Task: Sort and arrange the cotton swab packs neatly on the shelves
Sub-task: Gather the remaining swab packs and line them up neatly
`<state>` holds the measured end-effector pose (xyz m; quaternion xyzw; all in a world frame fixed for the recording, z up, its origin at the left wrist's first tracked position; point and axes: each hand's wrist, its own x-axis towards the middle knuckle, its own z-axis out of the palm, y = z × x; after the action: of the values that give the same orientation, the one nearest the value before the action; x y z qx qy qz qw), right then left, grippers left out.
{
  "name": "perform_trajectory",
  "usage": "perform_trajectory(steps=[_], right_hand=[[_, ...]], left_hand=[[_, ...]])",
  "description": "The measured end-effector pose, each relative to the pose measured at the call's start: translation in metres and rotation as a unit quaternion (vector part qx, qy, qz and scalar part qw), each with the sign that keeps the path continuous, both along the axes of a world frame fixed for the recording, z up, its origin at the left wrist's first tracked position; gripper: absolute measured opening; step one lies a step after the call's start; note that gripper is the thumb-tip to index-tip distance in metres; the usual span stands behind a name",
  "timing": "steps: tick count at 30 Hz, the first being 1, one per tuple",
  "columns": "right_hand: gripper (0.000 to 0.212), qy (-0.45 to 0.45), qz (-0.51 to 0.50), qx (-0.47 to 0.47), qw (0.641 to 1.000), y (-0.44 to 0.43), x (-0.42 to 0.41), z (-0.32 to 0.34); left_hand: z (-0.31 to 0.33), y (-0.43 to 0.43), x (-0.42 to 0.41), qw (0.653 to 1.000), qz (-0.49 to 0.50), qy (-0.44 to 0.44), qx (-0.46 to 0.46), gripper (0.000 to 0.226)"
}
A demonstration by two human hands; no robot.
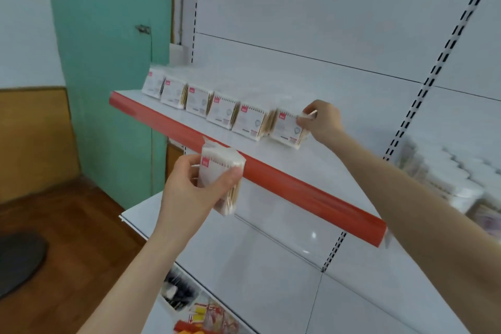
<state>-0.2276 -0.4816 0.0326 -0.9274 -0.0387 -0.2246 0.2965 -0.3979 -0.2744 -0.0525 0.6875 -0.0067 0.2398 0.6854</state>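
We are partway through building the row. Five swab packs [199,100] stand along the shelf [311,168], just behind its red edge strip [271,175]. Our right hand [322,119] pinches the top corner of a sixth pack [287,129] at the row's right end, seating it against its neighbour. Our left hand [187,190] grips a spare pack [219,168] in front of the shelf edge, fingers curled round it. Next, we judge, the right hand should release once that pack stands square, then set the spare just beside it, matching the lean and spacing.
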Motion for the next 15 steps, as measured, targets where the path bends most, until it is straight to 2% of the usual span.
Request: perform_trajectory(steps=[4,8,11,15], right_hand=[[0.03,-0.005,-0.03,-0.016,0.999,0.004,0.011,-0.009],[0.027,-0.009,-0.046,0.008,0.999,0.007,0.018,-0.015],[0.025,-0.009,-0.06,0.021,0.998,0.011,0.022,-0.017],[0.037,0.012,-0.079,0.011,0.997,0.014,0.017,-0.014]], left_hand=[[0.005,0.014,0.026,0.999,-0.041,-0.011,0.0,0.044],[0.008,0.027,0.048,0.996,-0.092,-0.005,0.01,0.057],[0.012,0.033,0.061,0.993,-0.121,-0.004,0.003,0.051],[0.011,0.036,0.077,0.991,-0.136,-0.003,0.014,0.055]])
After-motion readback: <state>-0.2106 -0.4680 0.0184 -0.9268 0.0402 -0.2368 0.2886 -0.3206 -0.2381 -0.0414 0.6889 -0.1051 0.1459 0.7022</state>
